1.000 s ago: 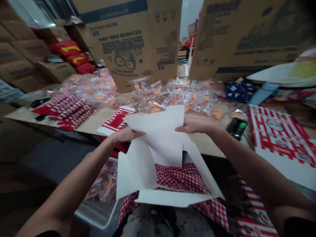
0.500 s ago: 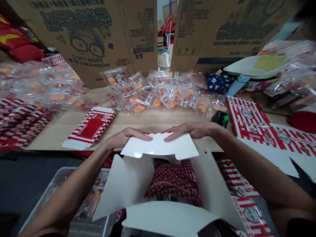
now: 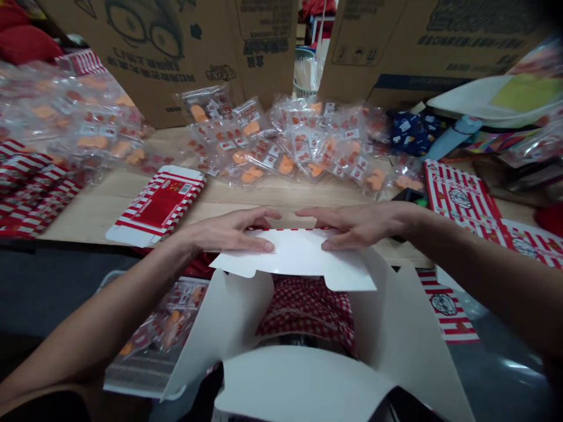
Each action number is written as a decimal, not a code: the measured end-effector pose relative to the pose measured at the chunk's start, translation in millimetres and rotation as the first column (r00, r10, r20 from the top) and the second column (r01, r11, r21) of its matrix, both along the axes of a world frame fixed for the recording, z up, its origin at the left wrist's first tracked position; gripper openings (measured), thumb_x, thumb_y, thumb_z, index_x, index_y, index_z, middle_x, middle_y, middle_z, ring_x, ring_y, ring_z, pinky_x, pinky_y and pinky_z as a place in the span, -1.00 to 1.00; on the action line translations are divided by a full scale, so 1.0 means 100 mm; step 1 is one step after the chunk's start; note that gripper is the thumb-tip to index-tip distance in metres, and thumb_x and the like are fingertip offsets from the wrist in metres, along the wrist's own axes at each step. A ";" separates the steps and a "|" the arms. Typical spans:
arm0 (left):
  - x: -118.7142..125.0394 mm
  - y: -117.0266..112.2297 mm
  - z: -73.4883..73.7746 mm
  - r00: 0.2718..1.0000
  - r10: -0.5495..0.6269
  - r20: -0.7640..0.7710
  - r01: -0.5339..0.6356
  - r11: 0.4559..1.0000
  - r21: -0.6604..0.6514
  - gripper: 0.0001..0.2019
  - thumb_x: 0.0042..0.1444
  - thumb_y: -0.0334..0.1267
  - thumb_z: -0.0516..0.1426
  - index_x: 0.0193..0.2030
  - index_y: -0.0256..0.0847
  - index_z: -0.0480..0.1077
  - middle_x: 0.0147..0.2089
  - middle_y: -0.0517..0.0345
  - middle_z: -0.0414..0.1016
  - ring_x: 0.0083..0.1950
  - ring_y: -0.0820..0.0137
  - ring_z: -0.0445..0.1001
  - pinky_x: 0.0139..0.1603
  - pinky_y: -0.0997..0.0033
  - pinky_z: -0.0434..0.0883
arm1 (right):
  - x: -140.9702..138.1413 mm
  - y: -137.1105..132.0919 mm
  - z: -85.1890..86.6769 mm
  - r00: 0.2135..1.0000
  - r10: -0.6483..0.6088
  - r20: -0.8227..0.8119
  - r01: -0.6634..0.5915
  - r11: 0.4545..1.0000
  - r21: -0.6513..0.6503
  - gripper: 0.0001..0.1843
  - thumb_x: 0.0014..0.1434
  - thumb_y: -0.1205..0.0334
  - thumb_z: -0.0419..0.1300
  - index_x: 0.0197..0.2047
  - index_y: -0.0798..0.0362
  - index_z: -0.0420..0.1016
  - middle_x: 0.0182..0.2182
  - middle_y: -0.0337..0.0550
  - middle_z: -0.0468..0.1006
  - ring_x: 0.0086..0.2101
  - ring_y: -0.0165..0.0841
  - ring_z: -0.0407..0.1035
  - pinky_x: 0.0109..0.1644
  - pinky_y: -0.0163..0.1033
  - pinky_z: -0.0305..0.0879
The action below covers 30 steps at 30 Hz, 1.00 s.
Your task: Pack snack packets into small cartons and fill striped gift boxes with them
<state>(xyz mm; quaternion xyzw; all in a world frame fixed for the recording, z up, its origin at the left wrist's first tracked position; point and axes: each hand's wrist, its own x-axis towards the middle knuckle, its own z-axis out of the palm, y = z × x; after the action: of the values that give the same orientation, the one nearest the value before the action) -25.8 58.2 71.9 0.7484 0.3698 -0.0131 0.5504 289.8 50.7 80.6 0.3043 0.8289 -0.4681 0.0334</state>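
An unfolded paper box [image 3: 299, 375], white inside, stands open toward me with its flaps spread. My left hand [image 3: 237, 231] holds the far flap [image 3: 294, 258], thumb on the white face and fingers over the red-and-white striped edge. At the same flap's right part, my right hand [image 3: 352, 225] has its thumb on the white face and its fingers stretched past the edge. Through the box's opening shows red checked cloth [image 3: 312, 310]. A flat striped box [image 3: 160, 202] lies on the table to the left of my hands.
Clear bags [image 3: 285, 152] with orange pieces lie across the wooden table [image 3: 229, 202]. Striped boxes [image 3: 39, 187] are stacked at left, striped sheets [image 3: 461, 193] at right. Large cartons [image 3: 246, 64] stand behind. A plastic bin [image 3: 141, 375] sits below the table at left.
My hands have moved apart along the flap, and their fingers have straightened over its far edge. The view has shifted lower.
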 end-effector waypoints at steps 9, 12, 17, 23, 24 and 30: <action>0.44 0.21 -0.23 0.950 -0.043 -0.308 0.132 0.952 0.275 -0.61 0.07 0.10 0.29 -0.34 -0.25 0.59 -0.47 0.17 0.52 -0.43 0.38 0.40 -0.39 0.42 0.19 | -0.32 0.10 -0.27 0.886 -0.190 0.422 0.183 0.981 0.057 -0.86 0.11 0.26 0.20 -0.35 0.07 0.60 -0.43 -0.07 0.59 -0.38 -0.17 0.50 -0.33 -0.14 0.39; 0.28 0.17 -0.24 0.995 0.026 -0.093 -0.014 0.991 0.132 -0.53 0.29 0.15 0.11 -0.15 -0.24 0.63 -0.25 0.06 0.64 -0.26 0.30 0.52 -0.24 0.39 0.34 | -0.18 0.05 -0.23 0.920 -0.215 0.329 0.202 0.977 0.074 -0.78 0.20 0.16 0.19 -0.28 0.07 0.64 -0.36 -0.05 0.64 -0.31 -0.14 0.53 -0.22 -0.11 0.43; -0.59 -0.17 -0.40 0.801 0.365 0.474 -0.295 0.930 -0.218 -0.53 0.34 -0.07 0.14 0.36 -0.03 0.36 0.38 -0.07 0.41 0.35 0.09 0.40 0.29 0.09 0.34 | 0.41 -0.49 -0.31 0.714 -0.679 -0.170 0.654 0.734 -0.185 -0.43 0.40 -0.21 0.00 0.37 -0.27 0.34 0.17 -0.15 0.56 0.16 -0.11 0.43 0.10 -0.05 0.45; -0.79 -0.73 -0.64 0.692 0.428 0.582 -0.295 0.903 -0.313 -0.16 0.12 0.12 0.31 0.49 0.07 0.14 0.60 0.00 -0.04 0.56 -0.09 -0.01 0.45 -0.03 0.18 | 0.48 -1.11 -0.57 0.521 -0.731 -0.441 0.709 0.658 -0.254 -0.38 0.35 -0.25 0.06 0.42 -0.40 0.24 0.38 -0.27 0.31 0.37 -0.05 0.15 0.36 0.11 0.21; -0.69 -0.75 -0.64 0.684 0.434 0.586 -0.321 0.901 -0.293 -0.13 0.08 0.17 0.32 0.49 0.07 0.14 0.60 -0.01 -0.04 0.56 -0.10 -0.01 0.45 -0.03 0.17 | 0.41 -1.11 -0.59 0.515 -0.730 -0.449 0.702 0.660 -0.268 -0.39 0.36 -0.24 0.04 0.43 -0.40 0.23 0.38 -0.28 0.31 0.37 -0.06 0.15 0.39 0.13 0.17; -0.41 -0.58 -0.66 0.613 0.384 0.691 -0.245 0.923 -0.295 -0.52 0.33 0.13 0.08 0.21 -0.09 0.50 0.43 -0.10 0.30 0.42 -0.06 0.28 0.34 -0.05 0.29 | 0.20 -0.77 -0.54 0.663 -0.543 -0.515 0.599 0.798 -0.068 -0.66 0.35 -0.14 0.15 -0.06 -0.20 0.67 0.17 -0.18 0.51 0.22 -0.06 0.32 0.38 0.09 0.12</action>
<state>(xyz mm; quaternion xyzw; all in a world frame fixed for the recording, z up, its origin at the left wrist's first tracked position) -66.9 0.6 5.4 0.5620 0.2392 0.3552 0.7076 309.7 -26.8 27.0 0.4150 0.6931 -0.4728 -0.3519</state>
